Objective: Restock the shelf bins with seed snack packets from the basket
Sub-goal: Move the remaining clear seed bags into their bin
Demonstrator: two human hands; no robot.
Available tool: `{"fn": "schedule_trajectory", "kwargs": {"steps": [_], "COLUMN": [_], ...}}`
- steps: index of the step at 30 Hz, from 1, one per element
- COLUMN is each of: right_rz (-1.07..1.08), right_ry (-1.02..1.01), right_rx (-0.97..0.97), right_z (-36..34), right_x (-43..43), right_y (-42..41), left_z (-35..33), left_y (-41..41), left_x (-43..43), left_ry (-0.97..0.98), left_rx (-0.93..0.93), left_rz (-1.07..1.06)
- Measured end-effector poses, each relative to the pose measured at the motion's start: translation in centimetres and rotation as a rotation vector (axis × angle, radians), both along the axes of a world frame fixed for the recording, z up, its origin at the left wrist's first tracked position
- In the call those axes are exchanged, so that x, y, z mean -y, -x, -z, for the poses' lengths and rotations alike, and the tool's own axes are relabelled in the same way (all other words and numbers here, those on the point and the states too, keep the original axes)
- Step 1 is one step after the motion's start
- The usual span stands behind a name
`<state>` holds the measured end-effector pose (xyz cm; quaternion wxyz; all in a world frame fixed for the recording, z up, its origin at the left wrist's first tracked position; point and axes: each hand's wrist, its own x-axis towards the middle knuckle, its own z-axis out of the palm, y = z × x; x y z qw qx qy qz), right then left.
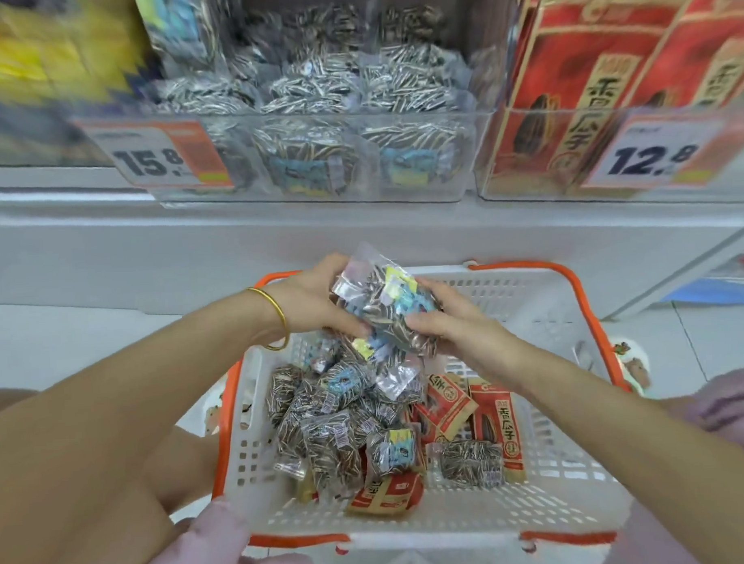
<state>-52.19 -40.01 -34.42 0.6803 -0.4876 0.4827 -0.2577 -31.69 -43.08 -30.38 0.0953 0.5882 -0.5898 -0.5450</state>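
Above white plastic basket (510,294), far edge: our left hand (308,303) and right hand (456,327) clamp clear striped-seed packets (388,315); loose stack may slip.

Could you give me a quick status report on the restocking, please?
Left hand and right hand grip clear striped-seed packets over white orange-rimmed basket. Clear plastic shelf bin ahead, path open.

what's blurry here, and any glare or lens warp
Head view: the yellow packs top left are smeared; the bin and price tag are soft; the left hand, right hand, packets and basket are sharper; the wide lens bows the shelf edge; light is even, with glints on the wrappers.
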Motion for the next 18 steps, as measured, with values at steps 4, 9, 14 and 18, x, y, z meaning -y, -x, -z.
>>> {"fn": "schedule_trajectory", "kwargs": {"steps": [4,9,14,18], "right_rz": [0.020,0.064,0.068,-0.084], "right_ry": [-0.010,0.110,0.349,0.623], "right_rx": [0.131,0.163,0.011,-0.304], "right_z": [-2.1,-5.4,-9.4,-13.2], "right_x": [-0.7,-0.9,0.3,1.8], "right_y": [-0.5,-2.4,-4.0,-4.2], "left_z": [-2.4,-4.7,-7.7,-9.4], "left_y": [-0.6,-1.5,-2.5,-4.1], "left_x": [0.6,0.6,0.0,-0.2], "left_ry": [0.033,-0.039,-0.057,-0.082], "left_rx": [-0.150,-0.469,-0.778,-0.859], "left_rz": [-0.078,-0.399,-0.423,-0.384]}}
